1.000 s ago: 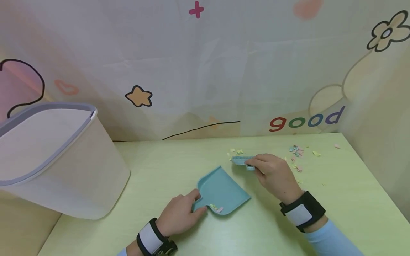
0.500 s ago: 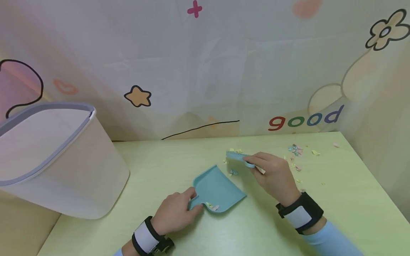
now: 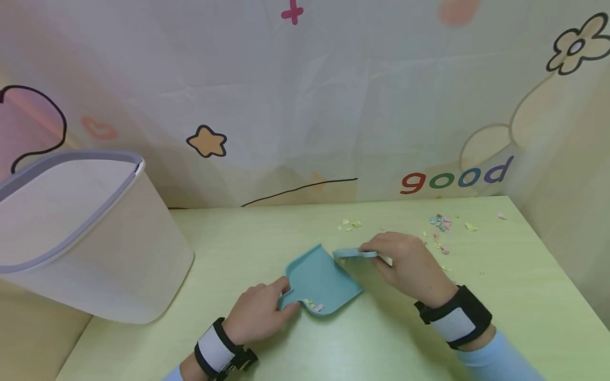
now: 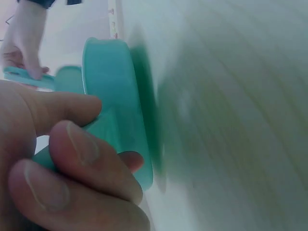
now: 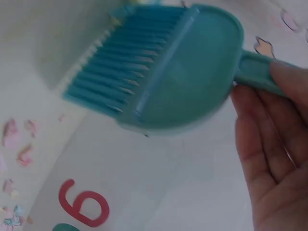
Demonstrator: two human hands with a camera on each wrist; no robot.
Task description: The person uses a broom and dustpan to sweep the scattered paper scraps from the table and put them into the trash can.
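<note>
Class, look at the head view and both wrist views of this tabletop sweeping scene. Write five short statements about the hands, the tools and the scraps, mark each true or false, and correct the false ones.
1. The left hand grips the dustpan by its handle. True.
2. The right hand holds a red brush. False: the brush is teal.
3. A few paper scraps lie in the dustpan. True.
4. The bin stands on the right of the table. False: it stands on the left.
5. All the scraps are swept up. False: loose scraps lie on the table.
</note>
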